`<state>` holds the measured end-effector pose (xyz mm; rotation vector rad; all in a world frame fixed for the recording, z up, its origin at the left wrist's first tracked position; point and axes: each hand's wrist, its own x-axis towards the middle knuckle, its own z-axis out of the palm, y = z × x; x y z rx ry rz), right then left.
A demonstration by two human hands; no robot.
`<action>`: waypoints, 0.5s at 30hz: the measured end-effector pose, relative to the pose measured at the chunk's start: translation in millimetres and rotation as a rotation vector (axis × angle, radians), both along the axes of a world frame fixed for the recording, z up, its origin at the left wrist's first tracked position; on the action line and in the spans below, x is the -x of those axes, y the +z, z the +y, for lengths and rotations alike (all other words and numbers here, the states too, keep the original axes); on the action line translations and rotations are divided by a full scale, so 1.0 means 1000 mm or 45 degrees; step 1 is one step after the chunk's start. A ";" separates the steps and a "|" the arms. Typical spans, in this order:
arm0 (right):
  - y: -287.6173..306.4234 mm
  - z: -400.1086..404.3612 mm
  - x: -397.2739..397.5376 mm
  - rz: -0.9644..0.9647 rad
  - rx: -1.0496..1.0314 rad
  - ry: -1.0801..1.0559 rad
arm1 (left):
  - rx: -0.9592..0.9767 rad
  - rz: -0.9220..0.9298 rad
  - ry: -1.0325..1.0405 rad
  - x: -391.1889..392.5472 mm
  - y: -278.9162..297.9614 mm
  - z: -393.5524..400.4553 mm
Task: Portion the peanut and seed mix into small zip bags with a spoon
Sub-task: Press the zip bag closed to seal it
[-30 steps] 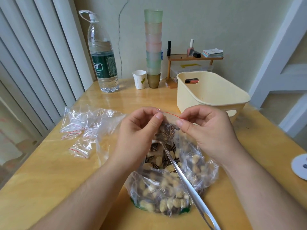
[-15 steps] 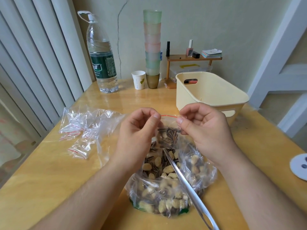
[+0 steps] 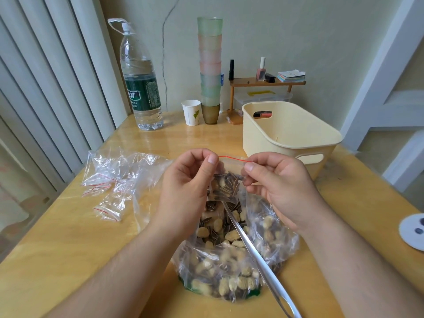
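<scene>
Both hands pinch small zip bag at red seal: left hand, right hand. Below, big bag of mix near desk front edge; spoon inside; spare bags toward left edge.

A glossy yellow wooden table is occupied by a clear plastic water bottle, a cream plastic basket, empty zip bags and a large clear bag of peanuts and seeds.
</scene>
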<state>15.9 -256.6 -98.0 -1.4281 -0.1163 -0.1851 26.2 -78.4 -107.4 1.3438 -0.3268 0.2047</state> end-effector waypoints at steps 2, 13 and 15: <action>-0.001 0.000 -0.001 -0.010 0.014 -0.007 | 0.000 0.000 0.007 -0.001 -0.001 0.000; 0.000 0.001 0.002 -0.236 0.188 -0.130 | -0.053 0.041 -0.017 -0.003 -0.005 0.003; -0.002 0.000 0.000 -0.263 0.276 -0.138 | -0.115 0.016 0.055 -0.006 -0.007 0.004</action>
